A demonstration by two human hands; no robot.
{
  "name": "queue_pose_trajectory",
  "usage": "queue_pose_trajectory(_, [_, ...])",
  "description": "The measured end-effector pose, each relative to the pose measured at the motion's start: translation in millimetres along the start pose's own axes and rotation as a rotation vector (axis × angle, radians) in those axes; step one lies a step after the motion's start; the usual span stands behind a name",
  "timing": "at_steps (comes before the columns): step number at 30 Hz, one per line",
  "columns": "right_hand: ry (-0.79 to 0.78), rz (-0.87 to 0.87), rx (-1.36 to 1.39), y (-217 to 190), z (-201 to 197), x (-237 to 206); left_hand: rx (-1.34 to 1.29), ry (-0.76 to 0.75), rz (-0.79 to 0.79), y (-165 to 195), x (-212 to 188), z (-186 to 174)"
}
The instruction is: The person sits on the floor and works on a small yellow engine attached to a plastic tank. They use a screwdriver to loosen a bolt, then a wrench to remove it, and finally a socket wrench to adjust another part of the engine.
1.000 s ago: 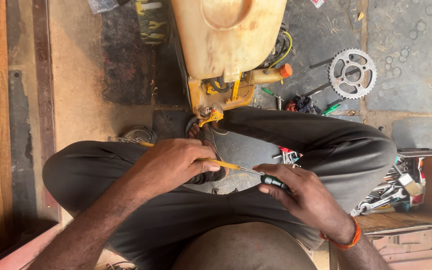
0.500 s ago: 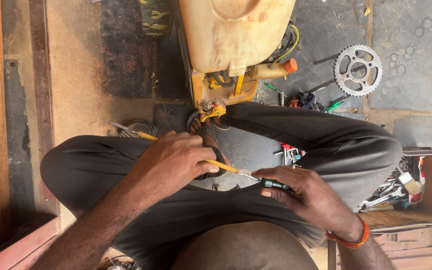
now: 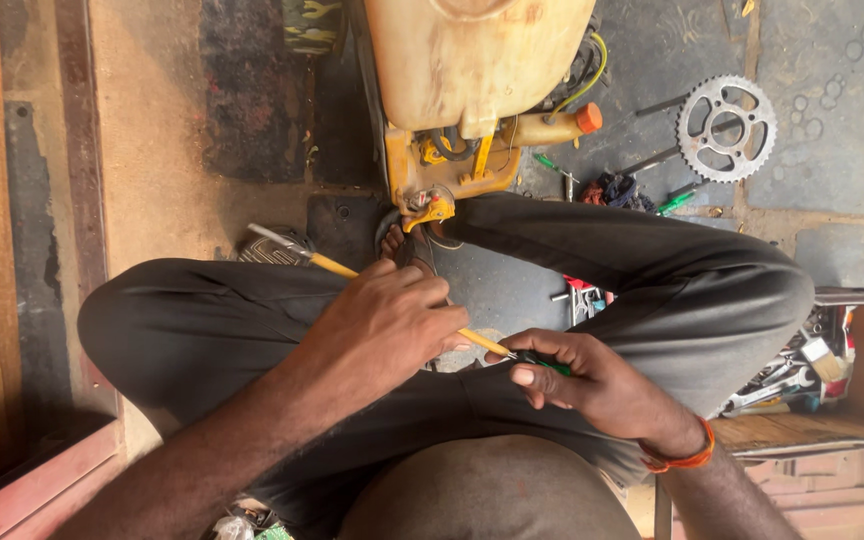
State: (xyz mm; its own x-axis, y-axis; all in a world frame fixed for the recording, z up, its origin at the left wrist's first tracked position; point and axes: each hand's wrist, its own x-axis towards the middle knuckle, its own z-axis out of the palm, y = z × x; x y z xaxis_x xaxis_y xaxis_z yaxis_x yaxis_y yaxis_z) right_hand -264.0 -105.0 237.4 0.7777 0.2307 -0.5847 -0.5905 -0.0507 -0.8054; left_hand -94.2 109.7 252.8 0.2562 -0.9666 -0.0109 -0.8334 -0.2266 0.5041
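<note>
The left hand [image 3: 387,325] is curled shut around a thin yellow rod [image 3: 477,340] that runs across the lap. The right hand [image 3: 592,385] pinches a small green-handled tool [image 3: 542,362] at the rod's near end, fingers closed. Beyond the knees stands a cream plastic tank [image 3: 477,60] on a yellow frame [image 3: 442,175]. A metal sprocket [image 3: 727,128] lies on the stone floor, with loose tools [image 3: 792,375] beside the right leg.

Left hand [image 3: 387,325] grips a yellow cable [image 3: 477,340] over the lap, right hand [image 3: 592,385] pinches a green screwdriver [image 3: 547,365] at its end. Yellow tank [image 3: 472,60] at 12 o'clock, sprocket [image 3: 727,128] at 2.
</note>
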Motion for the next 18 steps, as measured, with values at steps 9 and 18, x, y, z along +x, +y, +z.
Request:
queue_pose_trajectory(9, [0.587, -0.379, -0.946, 16, 11, -9, -0.239, -0.528, -0.273, -2, 47, -1])
queue_pose_trajectory(18, [0.770, -0.098, -0.327, 41, -72, -62, -0.075, 0.885, -0.267, -28, 110, 41])
